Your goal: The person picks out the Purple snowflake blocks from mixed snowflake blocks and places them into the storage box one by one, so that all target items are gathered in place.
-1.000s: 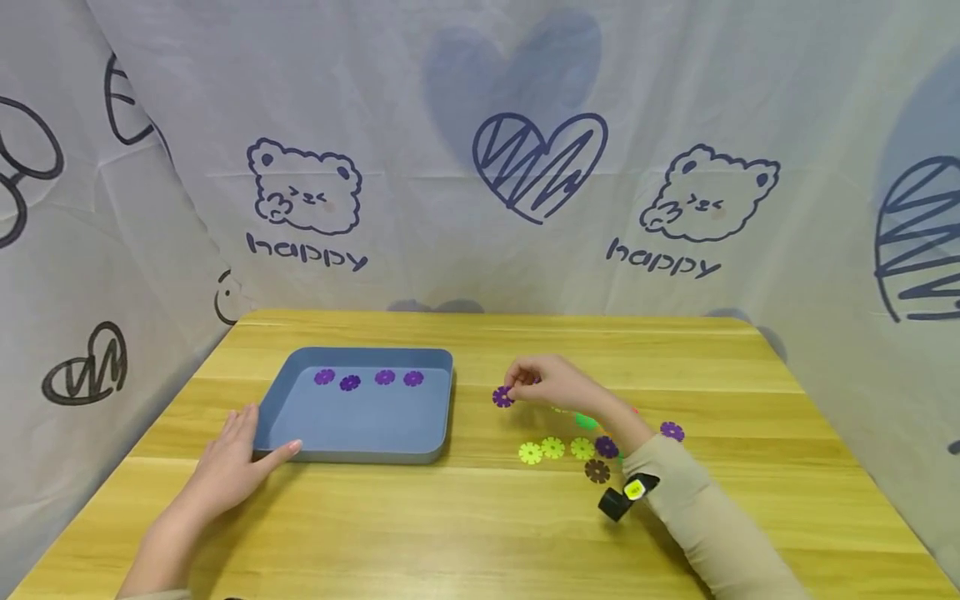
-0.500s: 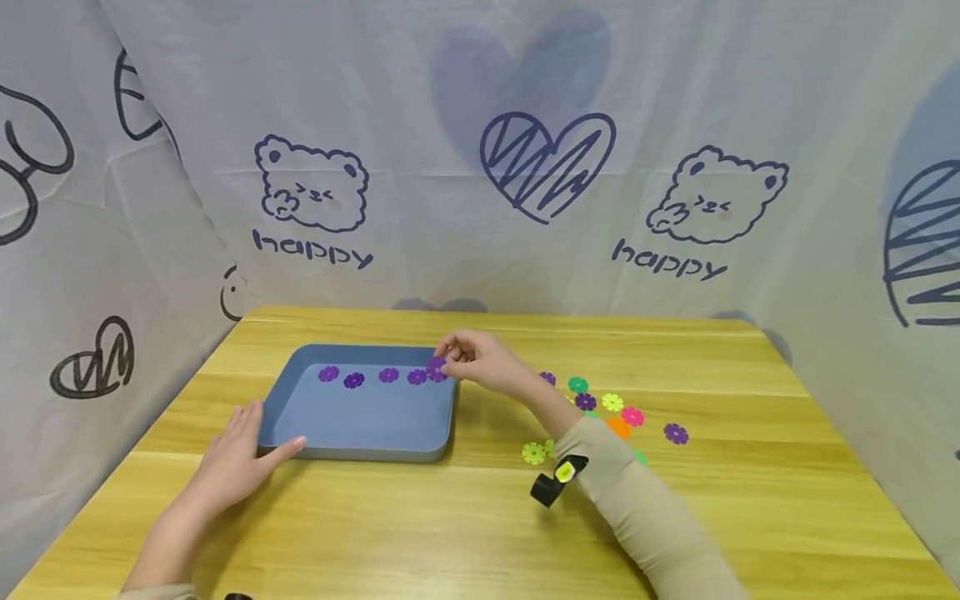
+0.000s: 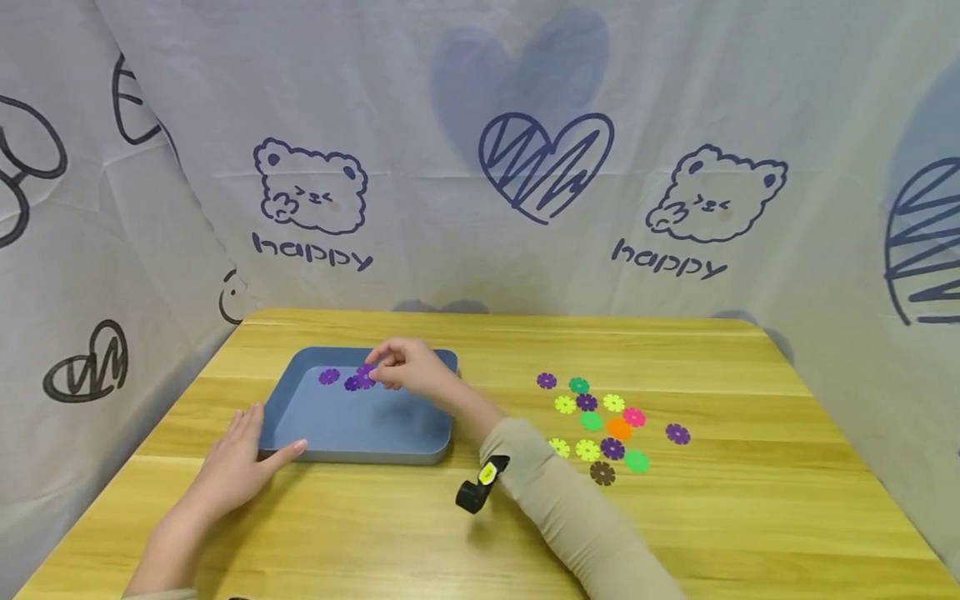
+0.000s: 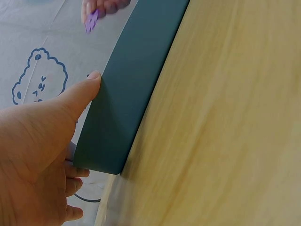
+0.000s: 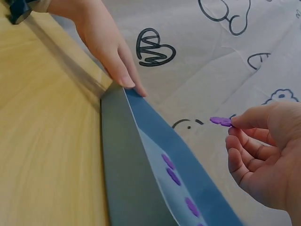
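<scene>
My right hand (image 3: 412,368) is over the blue tray (image 3: 360,457), pinching a purple snowflake disc (image 5: 221,121) between thumb and index finger. In the left wrist view that disc (image 4: 91,21) shows above the tray's rim. Purple discs lie in a row inside the tray, one light purple disc (image 3: 328,377) leftmost and a darker disc (image 3: 351,384) beside it; in the head view the right hand hides those farther right. My left hand (image 3: 232,458) rests at the tray's near left corner, its fingers extended along the left side and its thumb on the front rim.
Right of the tray, loose discs lie scattered on the wooden table (image 3: 420,533): yellow-green (image 3: 588,450), green (image 3: 636,461), orange (image 3: 619,428), pink (image 3: 633,417), brown (image 3: 602,473) and several purple ones (image 3: 678,433). A patterned cloth (image 3: 420,208) hangs behind and beside the table.
The right hand has carried the purple disc leftward from the scattered discs, past the tray's right rim, to above the row inside. The left hand has stayed at its corner.
</scene>
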`<act>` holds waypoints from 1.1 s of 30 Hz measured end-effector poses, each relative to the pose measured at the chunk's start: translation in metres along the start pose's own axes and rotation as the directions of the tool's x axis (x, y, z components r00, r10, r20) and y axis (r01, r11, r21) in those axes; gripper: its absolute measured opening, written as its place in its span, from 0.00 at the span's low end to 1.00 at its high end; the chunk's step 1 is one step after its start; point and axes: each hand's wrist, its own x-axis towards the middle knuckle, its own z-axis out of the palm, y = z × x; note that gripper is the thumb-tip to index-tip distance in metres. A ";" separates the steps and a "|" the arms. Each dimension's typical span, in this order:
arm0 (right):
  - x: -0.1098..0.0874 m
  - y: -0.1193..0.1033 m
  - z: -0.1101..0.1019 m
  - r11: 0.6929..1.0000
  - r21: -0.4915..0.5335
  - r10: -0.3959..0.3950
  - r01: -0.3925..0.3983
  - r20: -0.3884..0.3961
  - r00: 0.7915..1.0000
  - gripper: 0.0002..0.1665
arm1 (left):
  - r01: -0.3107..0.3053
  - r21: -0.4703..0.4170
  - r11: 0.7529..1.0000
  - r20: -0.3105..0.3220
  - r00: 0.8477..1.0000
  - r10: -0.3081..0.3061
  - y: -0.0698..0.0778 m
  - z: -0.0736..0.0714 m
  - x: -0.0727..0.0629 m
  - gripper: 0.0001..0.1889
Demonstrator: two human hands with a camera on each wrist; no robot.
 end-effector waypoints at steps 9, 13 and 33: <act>0.034 0.017 0.034 0.991 0.097 0.102 -0.090 -0.127 0.987 0.09 | -0.009 -0.004 1.000 -0.010 1.000 0.009 0.000 0.003 0.003 0.57; 0.044 0.023 0.049 0.984 0.112 0.158 -0.139 -0.180 0.971 0.10 | -0.011 -0.003 1.000 -0.014 1.000 0.011 0.000 0.004 0.004 0.57; 0.062 0.022 0.093 0.958 -0.105 0.216 -0.268 -0.354 0.910 0.05 | 0.013 -0.008 1.000 -0.004 1.000 -0.013 0.003 0.003 0.002 0.58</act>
